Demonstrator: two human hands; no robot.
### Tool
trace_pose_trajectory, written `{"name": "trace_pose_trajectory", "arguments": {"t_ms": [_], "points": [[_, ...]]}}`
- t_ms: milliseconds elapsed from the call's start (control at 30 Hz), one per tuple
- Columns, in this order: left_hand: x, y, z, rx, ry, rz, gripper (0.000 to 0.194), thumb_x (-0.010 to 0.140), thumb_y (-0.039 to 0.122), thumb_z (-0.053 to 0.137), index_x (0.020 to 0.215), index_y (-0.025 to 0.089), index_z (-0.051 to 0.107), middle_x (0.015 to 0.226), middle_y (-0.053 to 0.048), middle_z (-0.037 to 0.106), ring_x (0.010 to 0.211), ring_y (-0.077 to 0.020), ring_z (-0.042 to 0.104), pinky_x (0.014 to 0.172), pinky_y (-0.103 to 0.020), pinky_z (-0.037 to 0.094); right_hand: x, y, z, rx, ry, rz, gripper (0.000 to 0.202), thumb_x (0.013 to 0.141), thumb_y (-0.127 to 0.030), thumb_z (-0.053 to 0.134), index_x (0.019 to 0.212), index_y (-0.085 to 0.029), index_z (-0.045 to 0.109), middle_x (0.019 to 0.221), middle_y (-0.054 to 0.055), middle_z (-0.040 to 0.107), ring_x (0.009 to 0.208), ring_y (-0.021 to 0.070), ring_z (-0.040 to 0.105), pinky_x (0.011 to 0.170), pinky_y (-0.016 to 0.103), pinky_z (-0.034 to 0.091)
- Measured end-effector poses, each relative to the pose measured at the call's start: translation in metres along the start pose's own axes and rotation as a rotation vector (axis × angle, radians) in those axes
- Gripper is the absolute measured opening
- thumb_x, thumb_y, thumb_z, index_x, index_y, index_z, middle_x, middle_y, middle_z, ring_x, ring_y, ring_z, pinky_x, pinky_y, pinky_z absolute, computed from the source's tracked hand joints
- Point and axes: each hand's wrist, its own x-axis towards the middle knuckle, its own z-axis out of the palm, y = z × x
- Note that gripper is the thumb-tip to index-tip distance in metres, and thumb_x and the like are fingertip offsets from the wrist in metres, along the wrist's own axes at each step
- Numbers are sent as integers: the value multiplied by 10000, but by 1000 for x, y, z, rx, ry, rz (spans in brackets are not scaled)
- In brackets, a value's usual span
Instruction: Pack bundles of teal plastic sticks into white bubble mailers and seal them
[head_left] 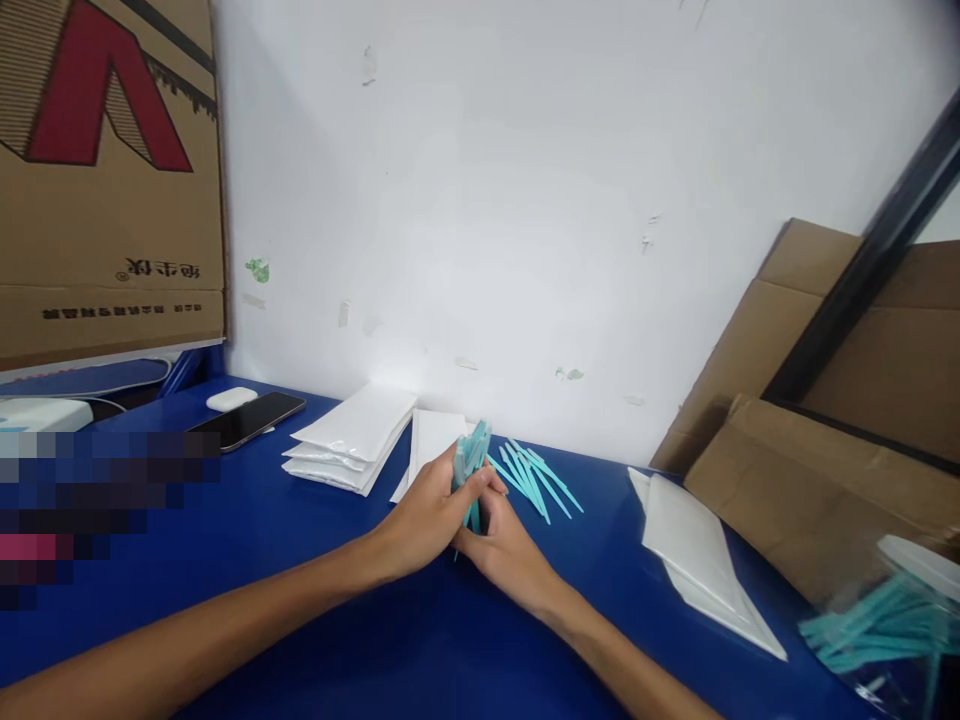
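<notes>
A bundle of slim teal plastic sticks (472,452) stands roughly upright between my two hands above the blue table. My left hand (431,505) is wrapped round the bundle from the left, thumb across its front. From the right, my right hand (504,540) closes on the lower part, its fingers meeting those of the left. The palms hide much of the bundle. Just beyond the right hand, several loose teal sticks (541,480) lie fanned out on the table. Behind the left hand are flat white packets (435,440), partly covered by it.
A stack of white packets (352,430) lies left of the hands, near a phone (251,420) and a white case (231,399). More white packets (697,545) lie at right, beside cardboard (817,500). A clear container (892,630) holds teal sticks. A white wall (487,220) bounds the table behind.
</notes>
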Motion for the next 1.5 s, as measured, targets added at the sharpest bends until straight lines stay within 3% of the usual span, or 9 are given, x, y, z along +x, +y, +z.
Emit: {"name": "trace_pose_trajectory", "arguments": {"t_ms": [233, 367, 500, 600, 767, 933, 1100, 1267, 1500], "points": [[-1, 2, -1, -48, 4, 12, 294, 956, 431, 478, 1011, 197, 648, 975, -46, 668, 897, -206, 627, 837, -317, 491, -1, -14, -9, -354, -60, -108, 392, 864, -198, 533, 1254, -211, 563, 1179, 76, 613, 1065, 233, 597, 904, 353, 496], [-2, 5, 1, -51, 76, 83, 226, 959, 395, 494, 1001, 202, 604, 975, -33, 652, 934, -195, 611, 884, -309, 465, -4, -23, -25, -756, -68, -266, 510, 822, -161, 530, 1332, -176, 511, 1277, 125, 596, 1219, 280, 521, 1089, 448, 343], [2, 8, -2, -85, 174, 117, 200, 975, 373, 469, 943, 195, 555, 922, -29, 625, 903, -176, 589, 902, -308, 436, -4, -26, -38, -894, -55, -294, 426, 822, -132, 500, 1226, -203, 613, 1084, 75, 698, 1043, 243, 624, 1130, 490, 247], [3, 10, -7, -93, 191, 113, 192, 975, 377, 470, 906, 204, 518, 758, 10, 558, 756, -149, 541, 801, -289, 433, -2, -25, -45, -892, 32, -301, 395, 871, -104, 425, 1171, -231, 648, 964, 46, 715, 907, 209, 650, 1090, 495, 294], [-5, 7, 1, -278, 67, -56, 239, 931, 425, 527, 829, 212, 490, 656, 42, 418, 574, -112, 373, 546, -241, 353, -5, -23, -44, -741, 309, -397, 457, 952, -177, 384, 1401, -245, 432, 1319, 83, 581, 1190, 235, 542, 1019, 439, 414], [-12, -1, 13, -260, 60, -72, 230, 875, 383, 592, 795, 184, 510, 690, 26, 469, 607, -105, 401, 573, -228, 383, -12, -26, -29, -699, 243, -491, 569, 961, -184, 379, 1513, -245, 254, 1485, 83, 425, 1318, 258, 447, 1073, 470, 403], [-10, -9, 16, -126, 113, 6, 125, 805, 224, 608, 769, 157, 508, 704, 32, 493, 648, -99, 418, 602, -209, 398, -14, -24, -20, -660, 161, -538, 619, 954, -155, 396, 1536, -204, 193, 1469, 100, 444, 1286, 236, 479, 1067, 443, 432], [-12, -13, 18, -104, 35, 11, 100, 773, 139, 563, 694, 155, 504, 648, 40, 512, 586, -84, 439, 527, -184, 374, -14, -22, -21, -645, 119, -575, 651, 936, -132, 403, 1541, -203, 173, 1494, 91, 412, 1309, 230, 460, 1079, 441, 430], [-8, -2, 15, -254, 105, -134, 213, 845, 287, 588, 680, 171, 519, 480, 55, 492, 409, -100, 486, 426, -200, 397, -17, -25, -21, -700, 201, -680, 676, 910, -129, 431, 1536, -156, 179, 1579, 126, 224, 1433, 304, 266, 1135, 528, 340]]}}
